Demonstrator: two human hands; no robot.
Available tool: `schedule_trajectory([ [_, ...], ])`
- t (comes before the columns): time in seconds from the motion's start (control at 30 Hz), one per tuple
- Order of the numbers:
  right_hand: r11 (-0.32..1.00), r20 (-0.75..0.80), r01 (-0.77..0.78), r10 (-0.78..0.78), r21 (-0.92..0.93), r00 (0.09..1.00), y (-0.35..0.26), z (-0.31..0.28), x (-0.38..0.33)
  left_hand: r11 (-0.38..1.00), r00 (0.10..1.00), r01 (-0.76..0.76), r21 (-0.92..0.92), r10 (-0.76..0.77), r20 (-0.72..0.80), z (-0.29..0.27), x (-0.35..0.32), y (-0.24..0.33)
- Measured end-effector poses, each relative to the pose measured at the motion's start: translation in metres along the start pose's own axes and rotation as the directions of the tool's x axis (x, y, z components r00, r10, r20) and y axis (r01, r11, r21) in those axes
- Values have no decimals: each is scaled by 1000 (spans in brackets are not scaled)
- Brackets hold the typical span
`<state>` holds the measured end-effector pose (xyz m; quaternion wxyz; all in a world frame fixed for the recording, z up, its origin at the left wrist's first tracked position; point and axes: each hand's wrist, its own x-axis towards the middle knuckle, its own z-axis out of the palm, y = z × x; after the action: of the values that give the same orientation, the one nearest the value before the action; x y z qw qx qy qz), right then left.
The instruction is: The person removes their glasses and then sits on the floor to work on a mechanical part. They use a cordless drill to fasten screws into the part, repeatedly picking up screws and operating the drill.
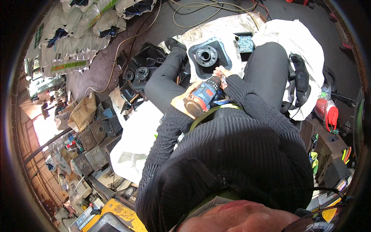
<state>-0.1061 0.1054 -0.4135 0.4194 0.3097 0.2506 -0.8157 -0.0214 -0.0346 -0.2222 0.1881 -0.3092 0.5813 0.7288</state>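
One drill [203, 94]: left hand [179, 103] clamped around it; right hand [223, 72] at its chuck [213, 81], grip unclear; hub [198, 56] beyond it.

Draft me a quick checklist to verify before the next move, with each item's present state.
1. Drill gripped: ok, the left hand is wrapped around it.
2. Right hand well clear of the chuck: not ok, its fingers are right by the drill's front end.
3. Bit seated straight in the chuck: cannot tell, that detail is too small and partly covered.
4. Black flanged part within reach: ok, it lies in front of the person, just beyond the hands.
5. Fastener tray close by: ok, it sits to the right of the part.
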Motion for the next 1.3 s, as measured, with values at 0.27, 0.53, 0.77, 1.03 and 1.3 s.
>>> schedule_trajectory([
  [0.27, 983, 63, -158, 164, -96, 984, -16, -10, -2, 396, 980, -103, 912, 195, 26, -12, 11, 22],
  [0.53, 806, -99, 88, -178, -585, 979, -47, -10, 33, 174, 961, -178, 968, 244, 133, -67, 74, -1],
  [0.77, 647, -160, 46, -257, -761, 953, -45, 3, 56, -6, 933, -316, 949, 181, 312, -72, 115, 4],
  [1.03, 765, -70, 52, -125, -642, 990, -42, -17, 80, -173, 943, -324, 930, 25, 333, -58, 133, 30],
  [1.3, 645, 28, 198, -263, -738, 964, -40, -21, 85, 92, 914, -401, 911, -22, 405, -55, 161, 44],
])
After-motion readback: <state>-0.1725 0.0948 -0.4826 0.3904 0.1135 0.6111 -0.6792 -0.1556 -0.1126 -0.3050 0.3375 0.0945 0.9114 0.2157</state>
